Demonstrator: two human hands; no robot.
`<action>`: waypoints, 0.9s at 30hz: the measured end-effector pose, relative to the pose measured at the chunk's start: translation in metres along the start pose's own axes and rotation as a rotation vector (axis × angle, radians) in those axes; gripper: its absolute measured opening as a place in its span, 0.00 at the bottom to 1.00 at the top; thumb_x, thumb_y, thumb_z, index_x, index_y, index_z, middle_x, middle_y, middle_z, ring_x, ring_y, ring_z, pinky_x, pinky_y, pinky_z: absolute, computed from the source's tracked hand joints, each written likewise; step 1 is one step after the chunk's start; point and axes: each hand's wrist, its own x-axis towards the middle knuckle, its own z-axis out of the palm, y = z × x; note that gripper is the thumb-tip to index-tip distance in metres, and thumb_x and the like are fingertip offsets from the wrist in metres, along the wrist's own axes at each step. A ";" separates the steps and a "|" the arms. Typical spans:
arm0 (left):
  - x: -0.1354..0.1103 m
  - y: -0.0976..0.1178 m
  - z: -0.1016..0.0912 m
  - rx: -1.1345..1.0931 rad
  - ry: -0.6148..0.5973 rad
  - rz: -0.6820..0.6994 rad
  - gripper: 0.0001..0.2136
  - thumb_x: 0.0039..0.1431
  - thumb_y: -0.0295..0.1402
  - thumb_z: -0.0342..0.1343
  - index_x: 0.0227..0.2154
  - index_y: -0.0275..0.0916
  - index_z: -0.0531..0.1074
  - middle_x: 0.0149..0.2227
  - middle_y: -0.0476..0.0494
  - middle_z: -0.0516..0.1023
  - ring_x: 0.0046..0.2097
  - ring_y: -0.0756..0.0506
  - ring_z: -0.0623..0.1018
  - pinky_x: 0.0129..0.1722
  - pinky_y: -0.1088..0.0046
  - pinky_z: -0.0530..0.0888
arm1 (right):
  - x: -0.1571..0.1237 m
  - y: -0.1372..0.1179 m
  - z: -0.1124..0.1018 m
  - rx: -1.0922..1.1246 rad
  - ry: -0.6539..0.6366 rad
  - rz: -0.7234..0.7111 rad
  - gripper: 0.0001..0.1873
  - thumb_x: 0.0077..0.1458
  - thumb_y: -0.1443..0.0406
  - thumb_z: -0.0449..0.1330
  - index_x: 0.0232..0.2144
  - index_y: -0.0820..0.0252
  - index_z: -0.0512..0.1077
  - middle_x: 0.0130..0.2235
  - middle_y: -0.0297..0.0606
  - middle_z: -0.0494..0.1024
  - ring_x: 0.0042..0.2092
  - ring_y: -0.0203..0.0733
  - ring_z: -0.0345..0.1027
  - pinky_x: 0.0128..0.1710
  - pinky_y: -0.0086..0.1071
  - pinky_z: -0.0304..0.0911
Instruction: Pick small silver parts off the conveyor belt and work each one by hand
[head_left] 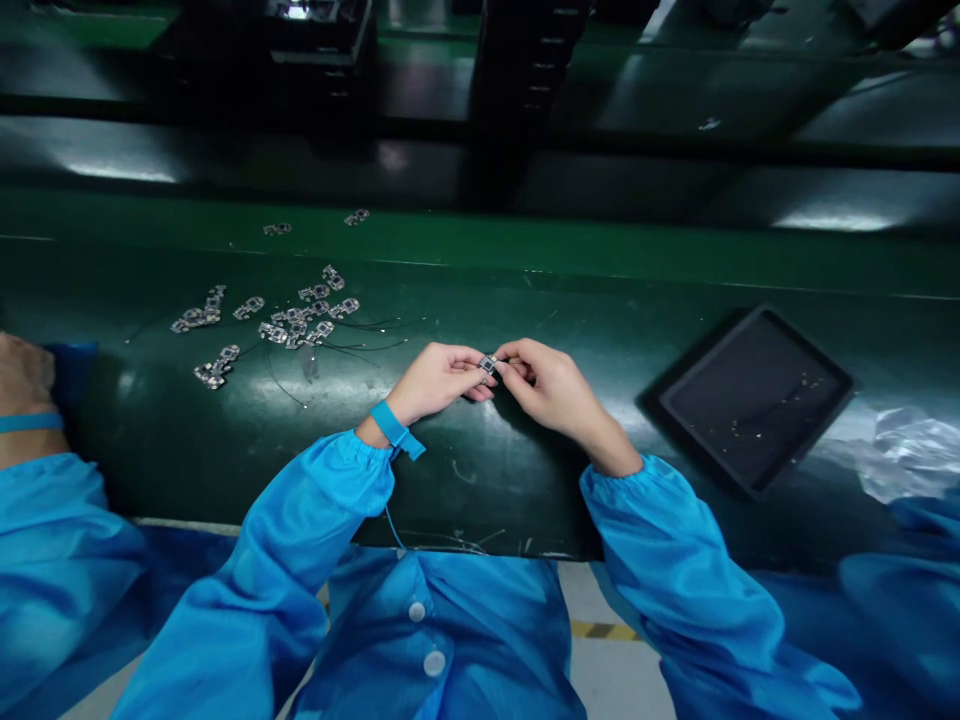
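Observation:
My left hand (439,380) and my right hand (547,385) meet over the dark green bench top (525,300). Both pinch one small circuit board piece (488,364) between their fingertips. A blue wrist strap (395,428) with a thin cord circles my left wrist. Both arms wear blue smock sleeves. To the left of my hands lies a scattered pile of similar small circuit boards (292,320) with thin dark wires trailing from them.
A black square tray (754,395) with a few tiny bits lies at the right. Crumpled clear plastic (911,450) sits at the far right edge. Another person's hand and blue sleeve (30,420) rest at the far left. Two stray boards (356,216) lie farther back.

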 end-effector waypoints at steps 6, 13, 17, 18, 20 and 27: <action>0.001 -0.004 -0.001 0.003 -0.020 0.033 0.07 0.56 0.24 0.66 0.38 0.29 0.79 0.32 0.39 0.83 0.34 0.48 0.84 0.38 0.73 0.82 | 0.001 -0.004 -0.001 0.037 0.012 0.033 0.07 0.65 0.61 0.58 0.39 0.57 0.74 0.24 0.30 0.71 0.26 0.38 0.63 0.30 0.33 0.57; 0.001 -0.004 -0.002 0.006 -0.020 0.025 0.05 0.59 0.24 0.63 0.38 0.30 0.80 0.33 0.38 0.84 0.34 0.48 0.84 0.39 0.73 0.82 | 0.000 -0.004 -0.001 0.037 0.016 0.039 0.06 0.65 0.62 0.58 0.37 0.57 0.73 0.24 0.30 0.71 0.25 0.36 0.62 0.28 0.32 0.55; 0.000 -0.002 -0.001 0.014 -0.012 0.009 0.05 0.60 0.23 0.61 0.38 0.30 0.80 0.34 0.38 0.84 0.33 0.48 0.84 0.38 0.74 0.82 | 0.000 -0.003 -0.001 0.029 0.020 0.038 0.06 0.65 0.62 0.58 0.36 0.57 0.73 0.23 0.29 0.71 0.25 0.35 0.62 0.28 0.32 0.54; 0.000 -0.002 -0.001 0.017 -0.011 0.004 0.05 0.60 0.23 0.60 0.37 0.30 0.80 0.34 0.38 0.84 0.33 0.48 0.84 0.38 0.74 0.82 | 0.000 -0.003 -0.001 0.026 0.020 0.039 0.06 0.64 0.62 0.58 0.36 0.57 0.73 0.23 0.29 0.70 0.25 0.35 0.62 0.28 0.32 0.54; 0.000 -0.001 0.000 0.022 -0.010 -0.002 0.05 0.60 0.23 0.60 0.37 0.30 0.80 0.35 0.38 0.84 0.32 0.49 0.84 0.37 0.74 0.82 | 0.000 -0.004 -0.002 0.021 0.015 0.040 0.05 0.64 0.63 0.58 0.36 0.57 0.72 0.23 0.29 0.70 0.25 0.35 0.61 0.28 0.32 0.54; 0.000 -0.001 0.000 0.023 -0.015 -0.002 0.05 0.61 0.24 0.61 0.38 0.29 0.80 0.35 0.39 0.84 0.32 0.49 0.84 0.36 0.76 0.82 | 0.000 -0.006 -0.004 0.023 0.011 0.059 0.05 0.64 0.64 0.57 0.36 0.57 0.72 0.23 0.29 0.71 0.25 0.35 0.62 0.28 0.31 0.54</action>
